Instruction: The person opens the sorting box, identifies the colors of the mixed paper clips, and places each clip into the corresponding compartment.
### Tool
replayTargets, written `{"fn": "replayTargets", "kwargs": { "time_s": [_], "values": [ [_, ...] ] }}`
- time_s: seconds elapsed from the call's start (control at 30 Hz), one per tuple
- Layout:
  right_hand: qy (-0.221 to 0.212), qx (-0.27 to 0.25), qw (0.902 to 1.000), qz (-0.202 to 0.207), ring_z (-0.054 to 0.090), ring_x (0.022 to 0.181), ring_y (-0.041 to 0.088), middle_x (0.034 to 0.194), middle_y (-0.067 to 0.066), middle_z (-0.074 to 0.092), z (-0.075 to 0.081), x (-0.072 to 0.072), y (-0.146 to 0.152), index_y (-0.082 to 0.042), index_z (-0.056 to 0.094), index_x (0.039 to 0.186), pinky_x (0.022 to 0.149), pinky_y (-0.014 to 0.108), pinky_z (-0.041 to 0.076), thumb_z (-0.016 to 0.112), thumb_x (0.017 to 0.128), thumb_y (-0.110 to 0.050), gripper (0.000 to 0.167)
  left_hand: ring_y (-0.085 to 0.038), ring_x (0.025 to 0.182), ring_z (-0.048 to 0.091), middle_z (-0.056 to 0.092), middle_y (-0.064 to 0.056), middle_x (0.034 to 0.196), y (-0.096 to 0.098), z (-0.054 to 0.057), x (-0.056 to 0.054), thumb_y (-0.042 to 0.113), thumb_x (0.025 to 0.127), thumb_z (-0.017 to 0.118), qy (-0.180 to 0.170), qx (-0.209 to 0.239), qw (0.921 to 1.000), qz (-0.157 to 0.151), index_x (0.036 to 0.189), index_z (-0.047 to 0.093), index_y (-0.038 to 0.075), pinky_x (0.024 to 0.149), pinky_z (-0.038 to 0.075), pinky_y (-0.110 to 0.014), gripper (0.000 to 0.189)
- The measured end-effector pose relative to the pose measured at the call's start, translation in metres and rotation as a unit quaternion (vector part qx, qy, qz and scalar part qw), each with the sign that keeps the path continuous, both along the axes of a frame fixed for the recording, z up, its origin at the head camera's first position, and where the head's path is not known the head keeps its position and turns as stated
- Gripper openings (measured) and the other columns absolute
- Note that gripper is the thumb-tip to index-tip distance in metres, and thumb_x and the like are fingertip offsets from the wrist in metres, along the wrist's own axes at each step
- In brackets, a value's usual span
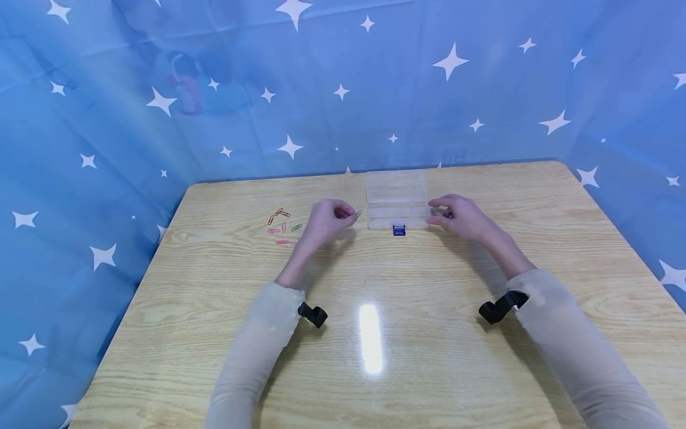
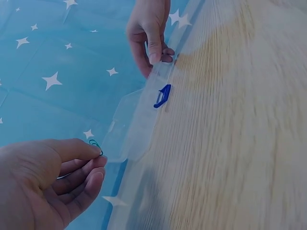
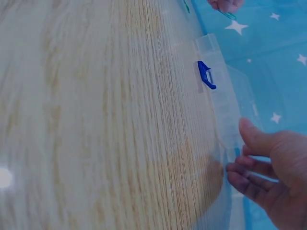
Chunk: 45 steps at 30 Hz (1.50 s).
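My left hand [image 1: 329, 219] pinches a green paper clip [image 2: 95, 145] between thumb and forefinger, just left of a clear plastic compartment box [image 1: 396, 224]. The box stands with its lid [image 1: 396, 183] raised toward the back and a blue latch [image 1: 399, 230] at its front. At the box's right edge is my right hand [image 1: 462, 217], its thumb and fingers loosely bent and apart. In the right wrist view the thumb tip [image 3: 245, 125] is right at the box's side.
Left of my left hand lie several loose paper clips: red ones [image 1: 270, 220], pink ones [image 1: 274, 230] and a green one [image 1: 296, 227]. Behind the wooden table [image 1: 429, 357] hangs a blue cloth with white stars [image 1: 386, 77].
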State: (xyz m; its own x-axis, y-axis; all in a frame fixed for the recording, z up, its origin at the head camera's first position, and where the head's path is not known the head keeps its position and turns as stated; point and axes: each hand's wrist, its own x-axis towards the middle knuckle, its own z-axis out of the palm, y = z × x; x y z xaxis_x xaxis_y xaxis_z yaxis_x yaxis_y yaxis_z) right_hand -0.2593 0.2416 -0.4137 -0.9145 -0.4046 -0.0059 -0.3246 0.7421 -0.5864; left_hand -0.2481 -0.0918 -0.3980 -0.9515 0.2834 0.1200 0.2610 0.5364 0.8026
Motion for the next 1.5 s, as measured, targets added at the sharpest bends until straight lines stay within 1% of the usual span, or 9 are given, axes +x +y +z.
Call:
{"fn": "replayTargets", "kwargs": {
  "time_s": [0.3, 0.43, 0.53, 0.77, 0.83, 0.97, 1.17, 1.33, 1.5],
  "values": [
    [-0.003, -0.001, 1.0000, 0.000, 0.063, 0.092, 0.029, 0.138, 0.029, 0.051, -0.001, 0.000, 0.001, 0.006, 0.053, 0.141, 0.069, 0.038, 0.050, 0.064, 0.101, -0.027, 0.053, -0.020, 0.080, 0.067, 0.073, -0.011, 0.090, 0.018, -0.004, -0.005, 0.005, 0.094, 0.070, 0.014, 0.017, 0.9996, -0.018, 0.097, 0.075, -0.001, 0.072, 0.055, -0.025, 0.009],
    [0.000, -0.001, 1.0000, 0.002, 0.062, 0.088, 0.028, 0.137, 0.029, 0.051, -0.001, 0.000, 0.001, 0.006, 0.053, 0.141, 0.067, 0.038, 0.049, 0.064, 0.101, -0.028, 0.054, -0.020, 0.081, 0.067, 0.073, -0.012, 0.090, 0.025, -0.006, -0.006, 0.004, 0.094, 0.070, 0.019, 0.019, 0.9994, -0.019, 0.098, 0.075, -0.002, 0.073, 0.055, -0.025, 0.009],
    [-0.001, -0.002, 1.0000, 0.001, 0.062, 0.087, 0.028, 0.137, 0.029, 0.052, -0.001, 0.001, 0.001, 0.007, 0.052, 0.141, 0.067, 0.038, 0.050, 0.064, 0.101, -0.028, 0.054, -0.019, 0.082, 0.067, 0.073, -0.012, 0.091, 0.030, -0.008, -0.008, 0.004, 0.094, 0.069, 0.021, 0.018, 0.9994, -0.020, 0.098, 0.075, -0.001, 0.073, 0.054, -0.024, 0.009],
    [-0.002, -0.002, 1.0000, 0.005, 0.063, 0.102, 0.036, 0.136, 0.030, 0.052, 0.000, 0.002, 0.000, 0.007, 0.052, 0.141, 0.079, 0.046, 0.053, 0.064, 0.101, -0.027, 0.054, -0.019, 0.082, 0.067, 0.073, -0.011, 0.092, 0.038, -0.013, -0.011, 0.006, 0.095, 0.069, 0.025, 0.012, 0.9995, -0.016, 0.099, 0.075, -0.001, 0.073, 0.054, -0.023, 0.009],
    [-0.002, -0.001, 1.0000, 0.005, 0.063, 0.104, 0.038, 0.136, 0.030, 0.052, 0.000, 0.002, 0.000, 0.007, 0.052, 0.141, 0.081, 0.048, 0.053, 0.064, 0.101, -0.028, 0.054, -0.019, 0.083, 0.067, 0.073, -0.011, 0.093, 0.039, -0.014, -0.011, 0.007, 0.096, 0.069, 0.024, 0.012, 0.9995, -0.015, 0.100, 0.075, 0.000, 0.073, 0.054, -0.024, 0.011],
    [0.002, -0.002, 1.0000, 0.005, 0.062, 0.104, 0.038, 0.136, 0.030, 0.053, 0.000, 0.002, 0.000, 0.007, 0.053, 0.141, 0.081, 0.049, 0.053, 0.064, 0.101, -0.027, 0.053, -0.019, 0.084, 0.067, 0.072, -0.010, 0.094, 0.039, -0.015, -0.010, 0.009, 0.096, 0.069, 0.023, 0.019, 0.9994, -0.016, 0.103, 0.074, 0.000, 0.074, 0.055, -0.025, 0.012],
    [0.004, -0.005, 1.0000, -0.001, 0.063, 0.101, 0.035, 0.136, 0.029, 0.053, -0.001, 0.002, 0.000, 0.006, 0.053, 0.141, 0.077, 0.046, 0.053, 0.064, 0.101, -0.027, 0.053, -0.018, 0.084, 0.065, 0.072, -0.009, 0.094, 0.035, -0.017, -0.009, 0.010, 0.096, 0.070, 0.026, 0.030, 0.9990, -0.020, 0.106, 0.073, 0.000, 0.075, 0.054, -0.025, 0.014],
    [0.002, -0.002, 1.0000, 0.003, 0.063, 0.102, 0.036, 0.136, 0.029, 0.053, -0.001, 0.003, 0.000, 0.006, 0.053, 0.141, 0.079, 0.047, 0.052, 0.064, 0.101, -0.028, 0.054, -0.017, 0.082, 0.062, 0.070, -0.006, 0.093, 0.028, -0.018, -0.008, 0.011, 0.096, 0.070, 0.033, 0.020, 0.9992, -0.008, 0.105, 0.073, 0.003, 0.072, 0.051, -0.025, 0.013],
    [0.002, -0.003, 1.0000, 0.000, 0.063, 0.101, 0.035, 0.136, 0.028, 0.053, 0.000, 0.002, 0.000, 0.006, 0.053, 0.141, 0.078, 0.046, 0.053, 0.064, 0.101, -0.027, 0.053, -0.018, 0.080, 0.062, 0.070, -0.007, 0.091, 0.015, -0.018, -0.007, 0.010, 0.095, 0.070, 0.045, 0.008, 0.9989, 0.002, 0.105, 0.073, 0.003, 0.070, 0.050, -0.026, 0.013]
  ]
}}
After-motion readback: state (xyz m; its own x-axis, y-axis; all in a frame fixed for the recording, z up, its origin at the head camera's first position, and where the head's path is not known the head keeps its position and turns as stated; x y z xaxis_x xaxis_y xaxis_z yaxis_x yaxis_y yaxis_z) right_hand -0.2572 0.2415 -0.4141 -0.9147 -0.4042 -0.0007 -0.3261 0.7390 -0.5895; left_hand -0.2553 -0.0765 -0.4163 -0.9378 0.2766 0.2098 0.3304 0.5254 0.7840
